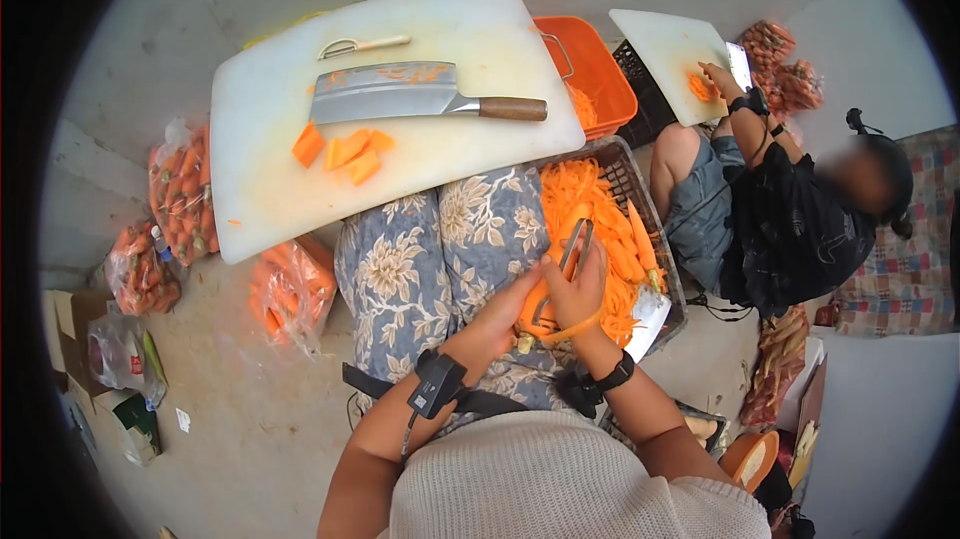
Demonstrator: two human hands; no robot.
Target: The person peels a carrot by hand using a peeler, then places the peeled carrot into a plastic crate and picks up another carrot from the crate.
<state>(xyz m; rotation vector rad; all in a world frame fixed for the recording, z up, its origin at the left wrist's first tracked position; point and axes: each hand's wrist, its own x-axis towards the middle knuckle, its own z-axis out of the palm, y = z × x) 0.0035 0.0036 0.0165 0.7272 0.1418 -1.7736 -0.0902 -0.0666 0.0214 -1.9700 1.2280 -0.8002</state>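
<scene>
Above the crate of peelings, my left hand (507, 311) is closed around a carrot (531, 307), most of it hidden by the fingers. A metal peeler (570, 251) is in my right hand (582, 291), right beside the carrot; its frame sticks up past the fingers. Beneath both hands, orange peelings (575, 191) fill a dark plastic crate (684, 304). Whole carrots (641, 234) lie at the crate's right side. A shiny flat blade (650, 317) rests near its lower corner.
Across my knees lies a white cutting board (270, 174) with a cleaver (385, 92), another peeler (365, 45) and carrot chunks (347, 149). An orange bin (600, 64) stands behind. Bagged carrots (183, 194) sit left. A co-worker (790, 219) cuts at another board (665, 39) on the right.
</scene>
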